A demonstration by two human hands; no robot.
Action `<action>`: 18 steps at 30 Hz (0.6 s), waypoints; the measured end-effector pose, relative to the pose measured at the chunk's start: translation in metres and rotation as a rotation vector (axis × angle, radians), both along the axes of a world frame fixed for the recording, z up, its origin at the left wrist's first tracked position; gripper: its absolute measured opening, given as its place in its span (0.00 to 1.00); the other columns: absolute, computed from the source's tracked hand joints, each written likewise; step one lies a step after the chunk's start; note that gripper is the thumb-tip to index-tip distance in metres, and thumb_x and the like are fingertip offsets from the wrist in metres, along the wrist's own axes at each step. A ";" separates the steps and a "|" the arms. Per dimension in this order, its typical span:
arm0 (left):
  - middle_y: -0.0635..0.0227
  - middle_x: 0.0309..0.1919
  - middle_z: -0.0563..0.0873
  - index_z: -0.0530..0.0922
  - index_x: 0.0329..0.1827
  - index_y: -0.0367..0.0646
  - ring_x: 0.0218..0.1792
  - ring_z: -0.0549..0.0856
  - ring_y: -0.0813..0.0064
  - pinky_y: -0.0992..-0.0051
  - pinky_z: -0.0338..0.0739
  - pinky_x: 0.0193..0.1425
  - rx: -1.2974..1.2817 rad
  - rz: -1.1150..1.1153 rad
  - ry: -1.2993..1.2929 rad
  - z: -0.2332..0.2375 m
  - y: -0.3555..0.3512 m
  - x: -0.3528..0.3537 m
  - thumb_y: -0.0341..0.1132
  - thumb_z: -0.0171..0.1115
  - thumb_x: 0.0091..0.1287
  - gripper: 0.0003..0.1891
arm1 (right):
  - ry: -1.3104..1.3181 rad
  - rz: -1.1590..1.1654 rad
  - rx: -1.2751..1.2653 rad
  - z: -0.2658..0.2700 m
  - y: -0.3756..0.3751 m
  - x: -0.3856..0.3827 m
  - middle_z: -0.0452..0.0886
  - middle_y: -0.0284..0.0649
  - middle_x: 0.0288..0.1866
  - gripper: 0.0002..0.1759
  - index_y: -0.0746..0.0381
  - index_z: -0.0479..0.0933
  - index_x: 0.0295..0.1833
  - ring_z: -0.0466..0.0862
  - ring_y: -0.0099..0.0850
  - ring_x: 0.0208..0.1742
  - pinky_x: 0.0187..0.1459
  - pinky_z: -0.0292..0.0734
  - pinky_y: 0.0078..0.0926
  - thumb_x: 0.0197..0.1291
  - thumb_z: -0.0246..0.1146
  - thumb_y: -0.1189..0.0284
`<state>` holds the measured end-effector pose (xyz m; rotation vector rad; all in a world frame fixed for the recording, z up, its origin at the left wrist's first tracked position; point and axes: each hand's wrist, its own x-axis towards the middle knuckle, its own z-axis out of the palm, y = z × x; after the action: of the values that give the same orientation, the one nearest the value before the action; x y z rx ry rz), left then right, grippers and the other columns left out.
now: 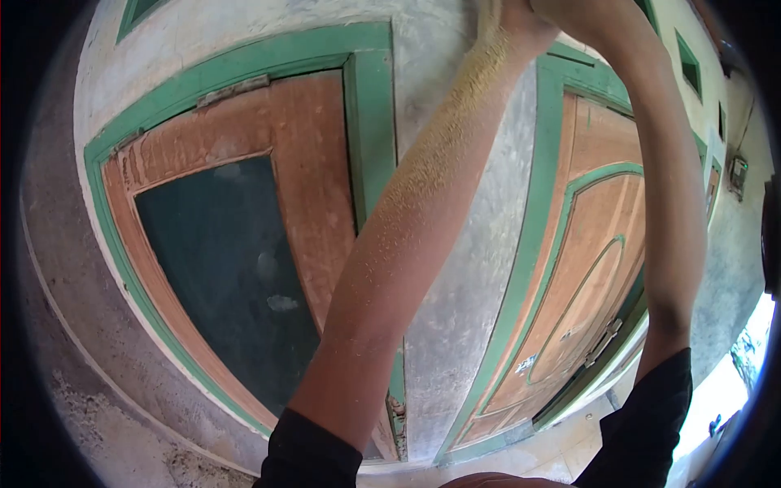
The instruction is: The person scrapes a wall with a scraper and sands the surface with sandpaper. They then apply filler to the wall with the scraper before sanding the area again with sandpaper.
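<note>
Cropping at the top hides left hand [525, 24] and right hand [584, 18]; I cannot tell their grip.

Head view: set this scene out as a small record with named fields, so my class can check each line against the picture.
left hand: raised, cut off by the top edge; grip cannot be told
right hand: raised beside it, also cut off; grip cannot be told
left forearm: yellow grains stuck along it, thickest towards the wrist
sleeves: black, ending near the elbows
left door: brown, with a dark panel
right door: brown, green oval trim
frames: green
between doors: bare grey wall
</note>
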<state>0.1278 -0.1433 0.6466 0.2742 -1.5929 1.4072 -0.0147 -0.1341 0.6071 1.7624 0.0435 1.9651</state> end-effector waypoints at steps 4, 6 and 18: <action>0.57 0.25 0.76 0.67 0.38 0.40 0.27 0.77 0.61 0.65 0.69 0.32 -0.083 -0.024 0.046 0.002 -0.014 -0.001 0.37 0.70 0.59 0.17 | 0.264 -0.172 0.080 0.014 -0.009 -0.015 0.81 0.47 0.37 0.09 0.67 0.77 0.40 0.82 0.36 0.40 0.46 0.78 0.33 0.63 0.58 0.71; 0.57 0.25 0.75 0.67 0.37 0.41 0.27 0.76 0.61 0.64 0.68 0.32 -0.113 -0.032 0.080 -0.009 -0.006 -0.017 0.38 0.70 0.59 0.18 | 0.334 -0.168 0.166 0.017 0.005 -0.027 0.81 0.47 0.36 0.09 0.67 0.77 0.40 0.82 0.36 0.40 0.46 0.77 0.33 0.63 0.58 0.72; 0.71 0.30 0.74 0.66 0.38 0.45 0.35 0.73 0.78 0.72 0.71 0.37 0.262 -0.357 0.172 0.008 0.005 -0.024 0.34 0.73 0.59 0.19 | 0.263 0.100 -0.102 0.028 -0.010 -0.019 0.83 0.54 0.32 0.10 0.70 0.77 0.38 0.85 0.45 0.35 0.38 0.79 0.39 0.63 0.57 0.72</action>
<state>0.1040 -0.1384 0.6544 0.2429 -1.5898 0.8812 -0.0332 -0.1437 0.6355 1.9719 0.3206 1.7504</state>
